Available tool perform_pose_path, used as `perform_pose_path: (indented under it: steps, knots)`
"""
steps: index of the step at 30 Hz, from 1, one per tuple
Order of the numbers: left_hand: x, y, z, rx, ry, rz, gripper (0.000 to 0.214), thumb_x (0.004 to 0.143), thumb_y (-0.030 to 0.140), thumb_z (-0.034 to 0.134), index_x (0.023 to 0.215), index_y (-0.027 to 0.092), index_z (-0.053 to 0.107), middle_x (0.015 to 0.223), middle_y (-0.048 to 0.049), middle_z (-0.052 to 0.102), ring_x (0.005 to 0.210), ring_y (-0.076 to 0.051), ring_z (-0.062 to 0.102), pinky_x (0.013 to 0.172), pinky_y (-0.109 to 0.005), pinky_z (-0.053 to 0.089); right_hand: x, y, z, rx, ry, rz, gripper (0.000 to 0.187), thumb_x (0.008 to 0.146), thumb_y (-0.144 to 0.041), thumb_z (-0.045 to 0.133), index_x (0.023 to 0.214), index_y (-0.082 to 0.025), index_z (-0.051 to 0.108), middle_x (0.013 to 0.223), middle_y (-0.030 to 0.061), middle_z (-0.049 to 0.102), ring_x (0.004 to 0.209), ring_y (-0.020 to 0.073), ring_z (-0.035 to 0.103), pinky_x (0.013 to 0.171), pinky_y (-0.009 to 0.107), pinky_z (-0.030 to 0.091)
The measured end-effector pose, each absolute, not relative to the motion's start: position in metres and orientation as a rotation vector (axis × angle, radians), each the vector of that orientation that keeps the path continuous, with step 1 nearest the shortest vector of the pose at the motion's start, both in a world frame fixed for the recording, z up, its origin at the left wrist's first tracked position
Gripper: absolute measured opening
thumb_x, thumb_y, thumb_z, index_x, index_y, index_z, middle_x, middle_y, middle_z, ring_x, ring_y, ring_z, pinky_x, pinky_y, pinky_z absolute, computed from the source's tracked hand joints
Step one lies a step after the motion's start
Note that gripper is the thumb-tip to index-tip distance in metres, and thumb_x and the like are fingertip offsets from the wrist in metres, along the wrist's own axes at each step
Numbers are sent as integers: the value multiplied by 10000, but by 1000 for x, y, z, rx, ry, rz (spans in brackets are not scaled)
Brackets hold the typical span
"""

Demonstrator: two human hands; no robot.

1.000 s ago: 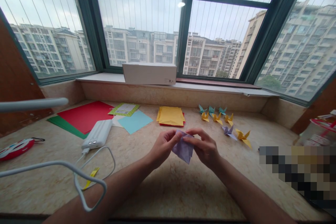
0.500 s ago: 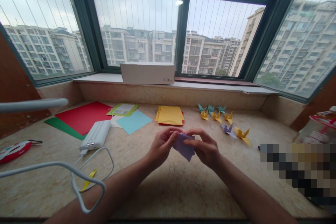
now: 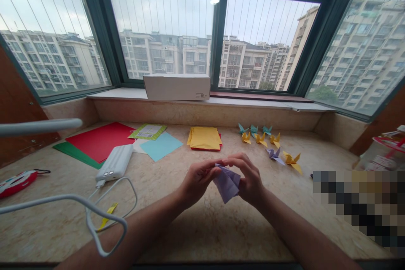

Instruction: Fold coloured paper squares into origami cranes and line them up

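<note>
Both my hands hold a partly folded piece of purple paper [image 3: 226, 184] above the marble counter [image 3: 202, 228]. My left hand [image 3: 198, 179] pinches its upper left corner with fingers closed. On the right side my right hand [image 3: 249, 176] curls over the paper's top edge, fingers closed on it. The paper's lower point hangs down between my hands. Behind them lies a stack of yellow paper squares [image 3: 205, 138] on a red sheet.
Several folded paper cranes [image 3: 268, 143] in teal, yellow and purple sit right of the stack. Red and green sheets [image 3: 98, 140], a light blue sheet [image 3: 160, 146], a white power bank [image 3: 115, 163] with cable, and a white box [image 3: 176, 87] on the sill lie left and behind.
My hands dropped slightly and drew closer together. The purple paper turned and now shows more folded layers, its point hanging lower.
</note>
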State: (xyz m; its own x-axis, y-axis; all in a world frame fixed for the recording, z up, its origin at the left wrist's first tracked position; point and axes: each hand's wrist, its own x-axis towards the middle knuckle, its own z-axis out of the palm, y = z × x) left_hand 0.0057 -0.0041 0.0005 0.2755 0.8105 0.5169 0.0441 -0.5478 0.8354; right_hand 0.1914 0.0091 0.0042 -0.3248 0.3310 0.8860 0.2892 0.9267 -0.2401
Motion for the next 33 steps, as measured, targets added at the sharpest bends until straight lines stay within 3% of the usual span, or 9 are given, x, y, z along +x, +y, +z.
perform_pose_path:
  steps: [7,17,24,28,33]
  knots:
    - [5,-3,-4,1887,849,1332,353,906,430,574,1035,148,741,877,-77,758,765,-198,674,690,-272,503,188,4,3,-586,-1919,-37,225,908,-227,597,1121,-257,665,922,66,660,848,225,615,752,380,484]
    - [6,-5,-3,1851,866,1390,349,894,434,582,766,135,708,615,-11,615,540,-108,489,516,-206,381,188,2,-3,-570,-1915,-123,439,906,-207,596,1333,-304,579,886,65,643,796,222,584,732,397,471]
    - [5,-6,-1,1885,899,1420,371,902,426,571,681,146,672,546,21,519,500,-89,405,490,-209,330,182,3,-3,-596,-1853,196,351,881,-224,626,1218,-313,671,1021,76,625,906,222,605,762,379,518]
    - [5,-4,4,1808,972,1475,352,892,434,582,731,142,696,592,3,573,541,-106,461,507,-214,356,183,6,4,-566,-1848,575,275,912,-309,592,1157,-261,707,1040,86,664,948,224,643,804,356,538]
    - [1,3,8,1691,1114,1529,334,890,438,586,773,136,668,626,2,579,564,-109,486,507,-206,365,185,12,5,-633,-1629,1069,433,974,-483,442,1173,-185,686,900,82,723,819,219,677,762,358,550]
